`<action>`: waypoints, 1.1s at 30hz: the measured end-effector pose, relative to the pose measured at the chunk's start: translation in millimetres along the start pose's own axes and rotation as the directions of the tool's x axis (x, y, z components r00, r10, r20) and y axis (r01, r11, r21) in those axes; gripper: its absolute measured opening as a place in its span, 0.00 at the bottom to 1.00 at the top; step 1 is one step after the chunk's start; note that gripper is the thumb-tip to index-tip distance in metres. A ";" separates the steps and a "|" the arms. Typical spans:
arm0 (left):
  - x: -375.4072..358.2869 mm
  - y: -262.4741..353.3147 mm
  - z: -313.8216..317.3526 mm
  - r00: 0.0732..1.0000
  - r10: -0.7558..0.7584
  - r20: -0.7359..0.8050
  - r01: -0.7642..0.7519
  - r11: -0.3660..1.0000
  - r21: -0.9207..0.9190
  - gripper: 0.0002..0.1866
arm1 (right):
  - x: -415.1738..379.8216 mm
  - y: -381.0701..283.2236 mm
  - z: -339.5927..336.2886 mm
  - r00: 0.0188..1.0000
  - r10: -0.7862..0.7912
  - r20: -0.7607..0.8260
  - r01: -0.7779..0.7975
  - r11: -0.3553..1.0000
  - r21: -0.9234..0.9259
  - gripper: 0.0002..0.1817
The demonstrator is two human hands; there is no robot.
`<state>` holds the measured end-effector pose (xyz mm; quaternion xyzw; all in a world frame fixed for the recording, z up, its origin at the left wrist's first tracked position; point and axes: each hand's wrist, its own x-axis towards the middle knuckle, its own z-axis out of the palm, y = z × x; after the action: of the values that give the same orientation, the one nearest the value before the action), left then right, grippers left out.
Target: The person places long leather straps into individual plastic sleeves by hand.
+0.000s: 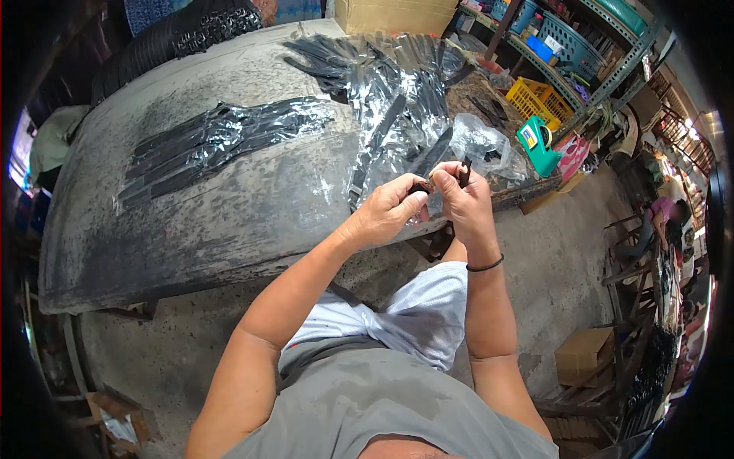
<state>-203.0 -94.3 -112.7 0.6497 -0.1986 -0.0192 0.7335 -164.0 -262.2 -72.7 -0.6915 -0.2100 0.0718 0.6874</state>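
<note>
My left hand (391, 208) is closed, thumb against fingers, on a small dark piece (418, 188) whose kind I cannot make out. Close beside it, my right hand (465, 200) is closed with a thin dark strip (465, 173) sticking up between its fingers. The fingertips nearly meet above the table's near edge. Whether both hands hold one and the same piece is hidden. Just beyond them lie flat black strips (436, 151) on shiny plastic-wrapped bundles (397, 99). Another wrapped bundle of black strips (229, 138) lies to the left on the table (222, 222).
A green tape dispenser (540, 147) and crumpled clear plastic (482, 141) lie at the table's right end. Beyond stand a yellow crate (539, 101) and metal shelving (550, 69). A cardboard box (397, 15) is at the back. Another person (661, 218) sits far right.
</note>
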 end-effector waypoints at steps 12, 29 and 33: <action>-4.5 -4.5 -4.4 0.954 -0.087 -0.286 0.018 0.972 -0.235 0.10 | -13.6 25.4 -11.2 0.952 0.128 0.278 -0.294 0.632 0.717 0.33; 1.1 -8.1 14.3 0.913 0.091 -0.398 0.068 0.927 0.368 0.15 | -33.7 -20.2 -0.2 0.906 -0.377 0.194 0.356 0.428 -0.831 0.08; 0.8 -13.1 22.0 0.904 0.184 -0.387 0.046 0.857 0.514 0.13 | -31.9 -23.7 4.3 0.927 -0.248 0.281 0.328 0.172 -0.929 0.04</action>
<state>-206.3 -117.3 -123.4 0.8014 -0.0566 0.2021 0.5601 -198.9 -271.5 -55.7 -0.9100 -0.3572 -0.1813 0.1071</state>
